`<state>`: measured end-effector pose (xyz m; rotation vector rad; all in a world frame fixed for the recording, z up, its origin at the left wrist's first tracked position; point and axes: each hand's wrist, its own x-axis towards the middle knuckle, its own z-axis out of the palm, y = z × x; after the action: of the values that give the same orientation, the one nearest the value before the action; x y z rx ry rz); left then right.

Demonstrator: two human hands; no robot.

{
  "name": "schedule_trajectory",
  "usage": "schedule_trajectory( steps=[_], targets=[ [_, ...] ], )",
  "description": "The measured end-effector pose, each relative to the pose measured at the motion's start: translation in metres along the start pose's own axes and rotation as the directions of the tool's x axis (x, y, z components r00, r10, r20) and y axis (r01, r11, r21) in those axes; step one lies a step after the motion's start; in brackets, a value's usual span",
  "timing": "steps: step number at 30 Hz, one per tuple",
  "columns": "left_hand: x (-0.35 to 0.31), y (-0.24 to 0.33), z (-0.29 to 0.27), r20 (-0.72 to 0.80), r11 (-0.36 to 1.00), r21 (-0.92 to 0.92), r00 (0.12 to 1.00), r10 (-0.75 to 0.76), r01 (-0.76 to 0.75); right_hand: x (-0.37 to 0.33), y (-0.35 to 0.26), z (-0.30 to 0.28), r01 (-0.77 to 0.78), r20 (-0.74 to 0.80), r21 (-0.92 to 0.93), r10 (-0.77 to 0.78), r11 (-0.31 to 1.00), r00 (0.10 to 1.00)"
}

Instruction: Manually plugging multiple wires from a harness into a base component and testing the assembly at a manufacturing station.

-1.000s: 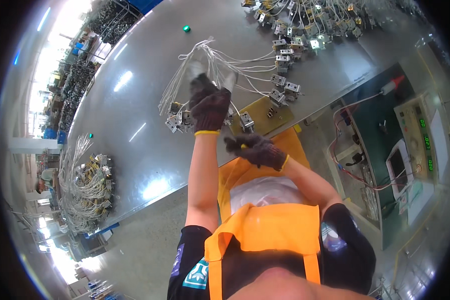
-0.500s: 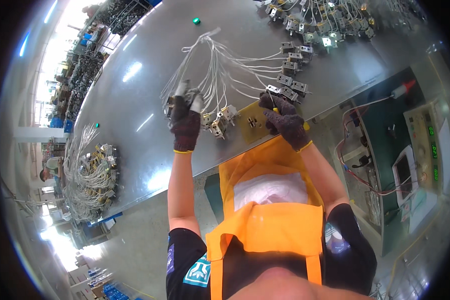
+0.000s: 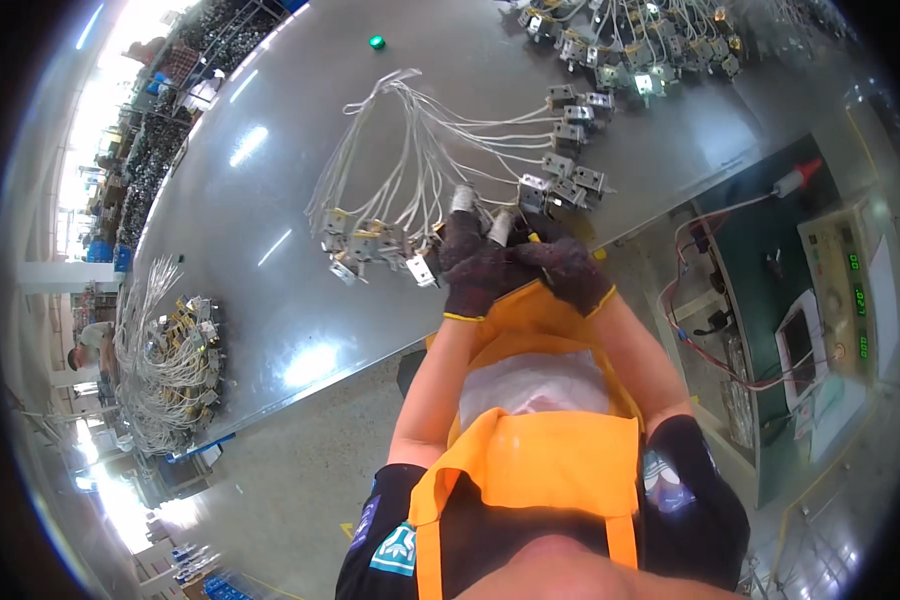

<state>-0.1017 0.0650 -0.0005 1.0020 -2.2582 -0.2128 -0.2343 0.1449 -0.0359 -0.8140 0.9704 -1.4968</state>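
Note:
My left hand, in a dark glove with pale coverings on two fingertips, is closed around a small metal box with a white lead, mostly hidden by the fingers. Right beside it, my right hand, also gloved, grips a screwdriver whose yellow handle shows between the fingers and behind the hand. White leads fan out from a bundled end on the table. Several metal boxes hang on them at the right, and another cluster of metal boxes lies left of my left hand.
The grey metal table carries a green button-like piece, a pile of wired boxes at the far right, and another pile at the left. To my right stands a device with green digits, with red cables nearby.
My left hand has moved right from the left cluster and come against my right hand. Metal boxes it covered now lie on the table. The right hand stays nearly in place.

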Motion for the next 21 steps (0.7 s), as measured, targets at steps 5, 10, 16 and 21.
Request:
schedule_trajectory(
  steps=[5, 10, 16, 21],
  targets=[
    [-0.012, -0.021, -0.015, 0.322, 0.321, -0.832, 0.865, -0.384, 0.452, 0.003, -0.059, -0.032, -0.310, -0.058, -0.040, 0.308, 0.950, 0.950],
    [-0.025, -0.008, -0.029, 0.338, 0.635, -0.634, 0.897, -0.285, 0.441, 0.005, -0.083, -0.043, -0.321, -0.057, -0.067, 0.318, 0.945, 0.946],
    [-0.029, 0.007, -0.011, 0.180, 0.703, -0.598, 0.919, -0.351, 0.386, -0.007, -0.090, -0.032, -0.409, -0.065, -0.275, 0.407, 0.870, 0.911],
    [-0.026, 0.013, 0.003, 0.025, 0.968, -0.203, 0.989, -0.145, 0.147, -0.017, -0.078, -0.008, 0.366, 0.266, -0.772, -0.259, 0.520, 0.929]
  ],
)
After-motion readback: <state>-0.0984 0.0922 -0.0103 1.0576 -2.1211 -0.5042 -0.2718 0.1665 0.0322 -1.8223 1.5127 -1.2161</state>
